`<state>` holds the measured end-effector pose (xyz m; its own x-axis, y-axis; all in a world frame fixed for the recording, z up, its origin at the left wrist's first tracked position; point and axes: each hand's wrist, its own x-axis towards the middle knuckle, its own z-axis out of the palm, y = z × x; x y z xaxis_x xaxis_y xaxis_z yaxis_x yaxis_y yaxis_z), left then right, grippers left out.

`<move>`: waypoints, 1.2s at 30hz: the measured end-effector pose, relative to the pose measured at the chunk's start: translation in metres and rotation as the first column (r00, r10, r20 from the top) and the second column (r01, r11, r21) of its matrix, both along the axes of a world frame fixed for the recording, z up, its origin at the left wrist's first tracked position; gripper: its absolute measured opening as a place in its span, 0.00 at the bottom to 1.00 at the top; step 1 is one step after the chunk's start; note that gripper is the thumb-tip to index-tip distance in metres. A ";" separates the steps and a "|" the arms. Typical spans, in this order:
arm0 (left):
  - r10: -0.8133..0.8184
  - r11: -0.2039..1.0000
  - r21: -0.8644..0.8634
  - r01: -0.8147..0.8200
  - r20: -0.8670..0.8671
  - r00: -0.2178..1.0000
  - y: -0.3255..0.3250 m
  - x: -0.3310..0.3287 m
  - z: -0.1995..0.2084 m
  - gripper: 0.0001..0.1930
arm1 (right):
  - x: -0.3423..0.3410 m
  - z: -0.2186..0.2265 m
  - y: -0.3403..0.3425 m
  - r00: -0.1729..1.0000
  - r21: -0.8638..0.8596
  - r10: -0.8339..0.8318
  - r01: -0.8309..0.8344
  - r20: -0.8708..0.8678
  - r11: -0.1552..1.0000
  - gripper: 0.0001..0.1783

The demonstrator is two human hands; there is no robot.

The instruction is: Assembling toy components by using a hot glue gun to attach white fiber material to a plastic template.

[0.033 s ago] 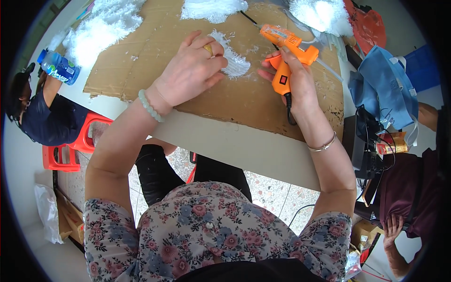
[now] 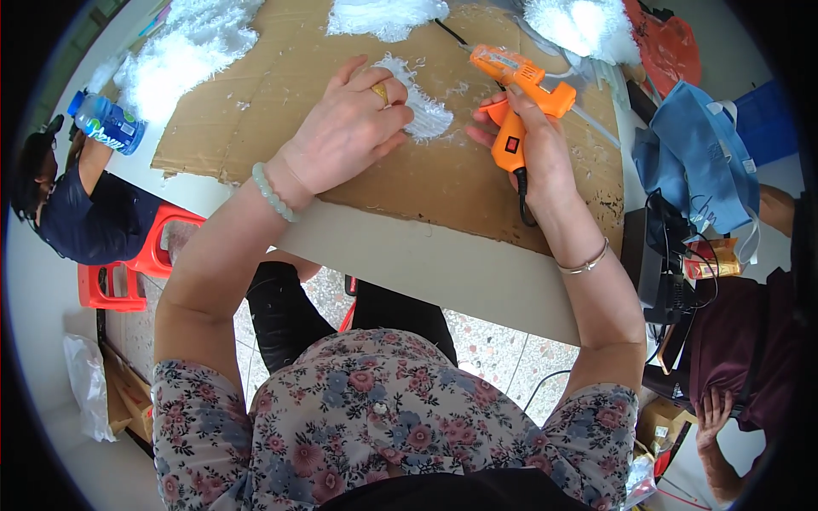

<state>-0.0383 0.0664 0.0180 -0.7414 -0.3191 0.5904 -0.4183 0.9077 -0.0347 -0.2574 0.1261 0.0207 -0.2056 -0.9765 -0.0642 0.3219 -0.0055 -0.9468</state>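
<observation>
White table [image 2: 426, 264], mostly covered by a sheet of brown cardboard [image 2: 273, 94], frayed along the near edge. Off to the right, a bunched blue cloth [image 2: 699, 157] with white straps. At the upper left, a large heap of white fluff [image 2: 187, 64]; smaller white pieces at top middle [image 2: 383, 17] and upper right [image 2: 579, 30]. Left hand [image 2: 349, 128] over the cardboard, back upward, fingers bent and partly parted; impossible to tell a pinch from a light touch, with fingertips partly hidden. Right hand [image 2: 545, 157] clamped on the handle of an orange glue gun [image 2: 530, 78], nozzle upward and to the left, pale stick jutting from the back, black cord hanging from the handle. Between both hands, just beside the left fingers, a fringed white scrap [image 2: 426, 115] flat on the cardboard. At far left, a blue-capped bottle [image 2: 115, 126], tilted in view. Pale beads [image 2: 271, 194] around the left wrist, thin bangle [image 2: 586, 262] around the right forearm. Smallest of all, a gold ring [image 2: 381, 91] on a left finger.
</observation>
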 end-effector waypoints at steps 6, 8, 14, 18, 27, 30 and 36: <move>0.028 0.998 -0.052 -0.026 0.033 0.999 -0.007 -0.003 -0.009 0.05 | 0.000 -0.005 -0.001 0.999 -0.010 0.039 -0.040 -0.025 0.999 0.14; 0.100 0.964 0.258 -0.064 -0.129 0.987 -0.013 -0.004 -0.013 0.04 | 0.000 -0.005 0.000 0.998 -0.028 0.049 -0.050 -0.029 0.998 0.14; 0.106 0.873 0.487 -0.040 -0.109 0.988 -0.009 -0.004 -0.004 0.05 | -0.001 -0.008 0.002 0.998 0.001 0.066 -0.066 -0.014 0.998 0.14; 0.020 0.994 0.110 -0.012 -0.068 0.997 -0.010 -0.003 -0.011 0.05 | -0.001 -0.008 0.001 0.996 0.008 0.083 -0.083 -0.024 0.997 0.14; 0.130 0.888 0.451 -0.086 -0.069 0.989 -0.026 -0.011 -0.017 0.04 | -0.001 -0.009 0.001 0.996 0.014 0.088 -0.088 -0.023 0.996 0.14; 0.166 0.929 0.335 -0.160 0.010 0.986 -0.027 -0.016 -0.018 0.03 | 0.000 -0.009 0.000 0.997 0.027 0.079 -0.079 -0.011 0.997 0.14; 0.296 0.856 0.461 -0.234 -0.067 0.953 -0.028 -0.017 -0.014 0.04 | -0.003 -0.010 0.000 0.997 0.034 0.071 -0.072 0.014 0.997 0.14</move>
